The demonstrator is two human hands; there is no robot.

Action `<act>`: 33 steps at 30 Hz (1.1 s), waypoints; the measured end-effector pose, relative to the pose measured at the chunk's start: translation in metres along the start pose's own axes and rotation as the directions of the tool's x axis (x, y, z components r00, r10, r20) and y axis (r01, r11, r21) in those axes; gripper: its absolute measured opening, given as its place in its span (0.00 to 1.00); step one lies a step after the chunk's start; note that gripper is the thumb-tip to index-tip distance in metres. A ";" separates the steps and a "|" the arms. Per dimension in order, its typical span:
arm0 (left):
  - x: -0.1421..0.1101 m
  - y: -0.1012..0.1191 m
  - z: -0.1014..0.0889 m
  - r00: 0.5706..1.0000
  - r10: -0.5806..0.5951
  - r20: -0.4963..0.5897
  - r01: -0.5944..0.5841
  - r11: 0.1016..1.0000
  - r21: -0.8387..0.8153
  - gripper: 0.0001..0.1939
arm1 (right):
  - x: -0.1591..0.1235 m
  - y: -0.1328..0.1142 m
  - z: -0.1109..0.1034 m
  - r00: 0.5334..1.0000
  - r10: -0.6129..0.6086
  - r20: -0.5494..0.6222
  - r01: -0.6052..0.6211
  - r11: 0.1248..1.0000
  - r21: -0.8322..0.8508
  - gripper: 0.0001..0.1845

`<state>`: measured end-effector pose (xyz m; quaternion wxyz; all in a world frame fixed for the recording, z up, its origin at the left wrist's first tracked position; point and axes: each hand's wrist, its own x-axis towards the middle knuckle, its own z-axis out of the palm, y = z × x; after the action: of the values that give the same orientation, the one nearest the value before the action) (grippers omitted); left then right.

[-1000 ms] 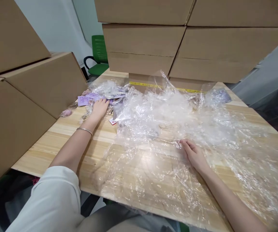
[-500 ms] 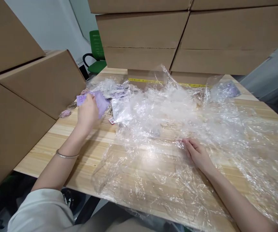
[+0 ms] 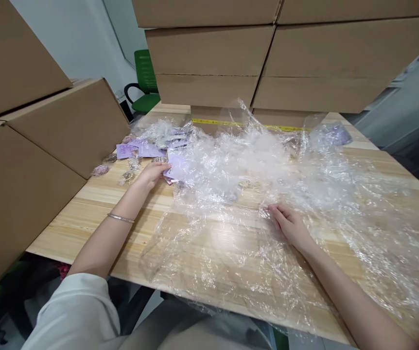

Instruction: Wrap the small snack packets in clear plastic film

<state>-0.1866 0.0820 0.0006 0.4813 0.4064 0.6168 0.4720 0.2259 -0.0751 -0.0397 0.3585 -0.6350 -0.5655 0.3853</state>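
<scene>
A large crumpled sheet of clear plastic film point(image 3: 268, 194) covers most of the wooden table point(image 3: 85, 214). My right hand point(image 3: 288, 224) lies flat on the film near the middle, fingers stretched out. My left hand point(image 3: 153, 172) reaches to the film's left edge and its fingers pinch a small pale purple packet point(image 3: 176, 167). More purple packets point(image 3: 136, 149) and small clear-bagged trinkets point(image 3: 100, 170) lie just beyond that hand. A thin bracelet sits on my left wrist.
Large cardboard boxes point(image 3: 42, 136) are stacked along the left side, and more boxes point(image 3: 268, 58) stand at the table's far end. A yellow tape measure point(image 3: 238, 125) lies below those boxes. A green chair point(image 3: 146, 82) stands behind. The table's near edge is close to my body.
My left hand had lifted a purple packet off the pile; it has now come down to the right and holds a packet at the film's edge. My right hand stayed put.
</scene>
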 end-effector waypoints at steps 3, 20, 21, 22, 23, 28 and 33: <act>0.002 0.009 0.010 0.999 0.031 -0.012 -0.030 0.998 0.062 0.10 | 0.001 0.000 0.001 0.999 0.035 -0.005 -0.035 0.998 0.052 0.24; -0.197 0.101 0.002 0.503 0.839 -0.207 -0.662 0.528 0.532 0.10 | -0.011 -0.024 0.009 0.955 0.061 -0.291 0.000 0.979 0.205 0.23; -0.201 0.091 0.016 0.643 0.751 -0.148 -0.655 0.640 0.401 0.09 | -0.012 -0.025 0.009 0.959 0.058 -0.276 0.001 0.978 0.209 0.24; -0.204 0.080 0.031 0.775 0.631 -0.029 -0.603 0.752 0.267 0.10 | -0.013 -0.026 0.009 0.963 0.048 -0.263 0.008 0.978 0.207 0.24; -0.204 0.067 0.045 0.866 0.484 0.126 -0.499 0.846 0.185 0.10 | -0.014 -0.027 0.008 0.967 0.035 -0.252 0.017 0.979 0.201 0.25; -0.186 0.002 0.089 0.799 0.088 0.595 -0.254 0.946 0.202 0.12 | -0.020 -0.026 -0.015 0.975 -0.012 -0.222 0.029 0.997 0.072 0.25; -0.161 -0.031 0.085 0.704 0.022 0.710 -0.414 0.825 0.385 0.13 | -0.023 -0.012 -0.041 0.993 0.048 -0.104 -0.066 0.982 -0.176 0.26</act>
<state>-0.0721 -0.0624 -0.0033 0.4822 0.7364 0.4460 0.1620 0.2555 -0.0977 -0.0089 0.3164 -0.6988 -0.5610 0.3111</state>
